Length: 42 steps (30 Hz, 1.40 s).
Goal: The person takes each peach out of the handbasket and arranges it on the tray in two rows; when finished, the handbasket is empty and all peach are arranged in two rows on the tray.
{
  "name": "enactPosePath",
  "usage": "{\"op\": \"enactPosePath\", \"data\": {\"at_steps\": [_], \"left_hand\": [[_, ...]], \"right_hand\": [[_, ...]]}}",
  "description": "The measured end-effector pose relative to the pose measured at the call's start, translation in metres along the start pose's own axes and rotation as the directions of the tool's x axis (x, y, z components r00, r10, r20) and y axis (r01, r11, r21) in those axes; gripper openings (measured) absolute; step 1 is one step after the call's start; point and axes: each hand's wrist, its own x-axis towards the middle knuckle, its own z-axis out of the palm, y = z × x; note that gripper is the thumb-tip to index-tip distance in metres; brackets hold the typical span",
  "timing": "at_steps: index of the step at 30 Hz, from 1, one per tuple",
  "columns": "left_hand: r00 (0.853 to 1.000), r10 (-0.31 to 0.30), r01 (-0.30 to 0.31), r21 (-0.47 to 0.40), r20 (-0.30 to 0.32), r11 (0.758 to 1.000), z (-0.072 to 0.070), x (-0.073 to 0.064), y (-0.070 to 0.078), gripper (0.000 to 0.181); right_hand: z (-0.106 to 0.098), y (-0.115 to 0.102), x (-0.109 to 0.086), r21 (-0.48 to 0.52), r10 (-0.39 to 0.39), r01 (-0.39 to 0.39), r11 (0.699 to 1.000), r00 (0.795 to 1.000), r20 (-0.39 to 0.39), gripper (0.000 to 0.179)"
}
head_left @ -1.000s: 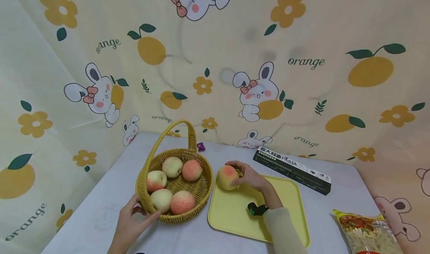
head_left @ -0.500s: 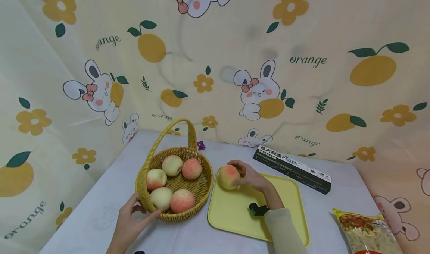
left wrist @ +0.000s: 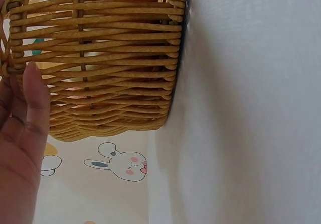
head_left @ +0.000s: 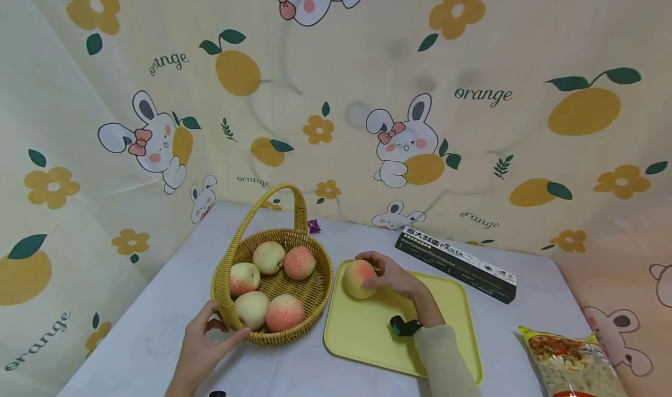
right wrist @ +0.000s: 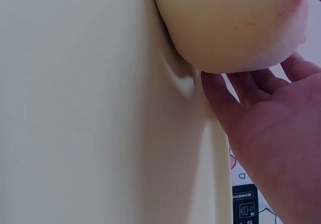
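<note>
A wicker basket (head_left: 319, 321) with a tall arched handle stands on the left of the table, with several peaches (head_left: 285, 313) inside. My left hand (head_left: 202, 344) holds its near left rim by the foot of the handle, thumb along the rim. In the left wrist view, the thumb lies against the woven side (left wrist: 110, 73). On the yellow tray (head_left: 362, 347), my right hand (head_left: 391, 276) grips a single yellow-and-red peach (head_left: 359, 280) near the far left corner. The right wrist view shows fingers under and behind this peach (right wrist: 230, 28), which is close against the tray's surface.
Behind the tray lies a long black-and-white pasta box (head_left: 457, 264). A clear food packet (head_left: 572, 362) is at the front right. A small purple wrapped item (head_left: 314, 226) sits behind the basket. A printed cloth (head_left: 336, 94) hangs behind the table.
The peach in my right hand has shifted slightly right and turned, its red patch now facing more toward the hand. My left hand stays at the basket rim.
</note>
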Motion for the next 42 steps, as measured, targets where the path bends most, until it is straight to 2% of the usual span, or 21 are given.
{"op": "enactPosePath", "data": {"at_steps": [7, 10, 16, 23, 30, 42], "left_hand": [[1.000, -0.009, 0.009, 0.016, 0.000, 1.000, 0.003, -0.004, -0.031, 0.053], [1.000, -0.003, 0.003, 0.003, 0.004, 1.000, 0.002, -0.004, -0.038, 0.053], [1.000, 0.007, -0.007, -0.010, 0.007, 1.000, 0.002, -0.004, -0.038, 0.052], [1.000, -0.024, 0.024, 0.004, 0.013, 1.000, 0.001, -0.004, -0.031, 0.050], [1.000, -0.012, 0.012, 0.000, 0.020, 1.000, 0.001, -0.005, -0.037, 0.048], [1.000, -0.010, 0.010, 0.000, 0.012, 1.000, 0.001, -0.006, -0.041, 0.047]], "right_hand": [[-0.004, -0.007, -0.002, -0.042, -0.004, 0.003, 0.999, 1.000, -0.017, 0.057], [-0.007, -0.015, -0.002, -0.067, 0.003, -0.004, 0.998, 1.000, -0.025, 0.058], [-0.009, -0.043, 0.012, -0.134, -0.061, 0.062, 0.989, 0.998, 0.015, 0.056], [0.006, -0.084, 0.044, -0.131, -0.124, 0.142, 0.981, 0.983, 0.137, 0.052], [0.033, -0.104, 0.079, -0.206, -0.085, 0.139, 0.969, 0.964, 0.251, 0.051], [0.073, -0.115, 0.121, -0.348, -0.005, 0.134, 0.928, 0.938, 0.347, 0.053]]}}
